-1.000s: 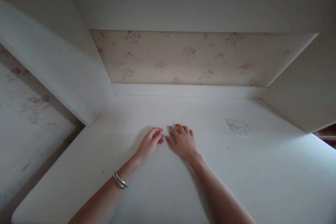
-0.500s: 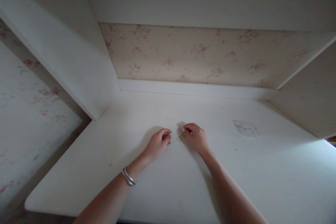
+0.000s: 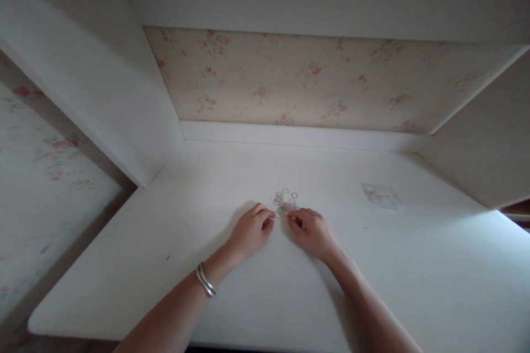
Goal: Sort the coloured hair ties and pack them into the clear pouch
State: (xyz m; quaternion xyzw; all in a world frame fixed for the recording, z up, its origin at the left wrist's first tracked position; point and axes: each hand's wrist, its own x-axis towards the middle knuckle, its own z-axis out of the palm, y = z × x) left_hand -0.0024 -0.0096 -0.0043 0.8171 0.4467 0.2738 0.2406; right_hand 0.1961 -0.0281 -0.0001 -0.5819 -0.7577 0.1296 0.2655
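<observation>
Several thin coloured rubber bands (image 3: 279, 197), green, pink and pale, lie in a loose cluster on the white desk (image 3: 232, 176). My left hand (image 3: 252, 230) is at the near left side of the cluster, thumb and fingertip pinched at the edge of a pale band. My right hand (image 3: 311, 231) faces it from the near right side, its fingers closed in a pinch against the bands. A small gap separates the two hands. What lies inside the right fingertips is too small to make out. A silver bangle (image 3: 206, 280) circles my left wrist.
A clear plastic bag (image 3: 381, 196) lies flat to the right on the desk. A small dark sliver (image 3: 168, 258) rests at the left. White side panels (image 3: 120, 83) and a wallpapered back wall (image 3: 265, 80) with a low ledge (image 3: 306, 135) enclose the desk.
My right hand has drawn down towards me from over the bands, uncovering more of them. My left hand has shifted slightly right, to their edge. The view has tilted a little.
</observation>
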